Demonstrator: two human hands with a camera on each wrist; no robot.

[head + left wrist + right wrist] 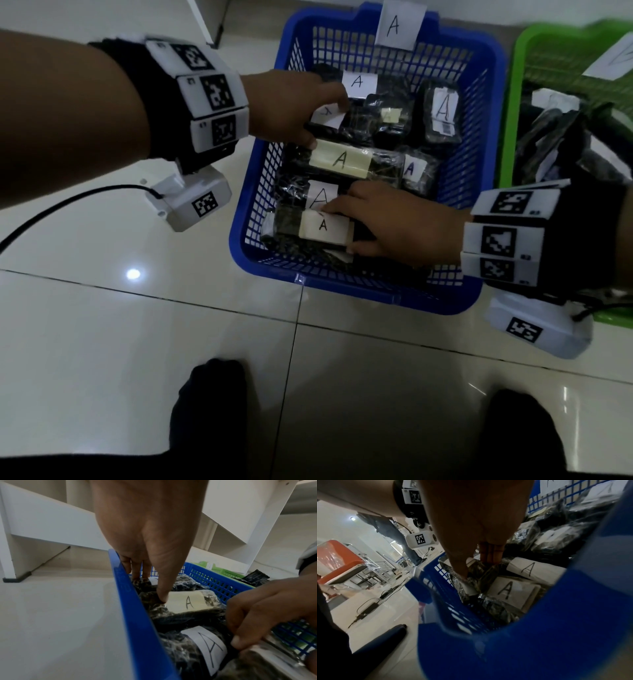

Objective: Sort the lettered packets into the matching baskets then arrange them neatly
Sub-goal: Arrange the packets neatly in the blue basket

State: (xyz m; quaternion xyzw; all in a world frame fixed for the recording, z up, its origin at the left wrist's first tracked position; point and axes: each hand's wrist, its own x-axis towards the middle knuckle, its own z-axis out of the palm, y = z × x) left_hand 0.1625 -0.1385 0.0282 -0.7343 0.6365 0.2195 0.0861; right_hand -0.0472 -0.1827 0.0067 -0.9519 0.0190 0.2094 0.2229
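Observation:
A blue basket [359,287] with an "A" card [399,25] on its back wall holds several black packets labelled A. My left hand [323,123] reaches in from the left. Its fingers lie over the back-left packet [327,116] and its thumb is at that packet's near edge, touching the long cream-labelled packet [340,159]. In the left wrist view my left hand [148,586] spans a dark packet beside the basket wall [126,588]. My right hand [342,228] comes from the right and grips the nearest white-labelled packet [308,228], which also shows in the right wrist view [510,592].
A green basket [510,120] with dark packets and a paper card stands right of the blue one. White furniture legs [51,524] rise behind. A black cable [68,202] crosses the tiled floor at left. Two dark-socked feet [209,404] stand in front.

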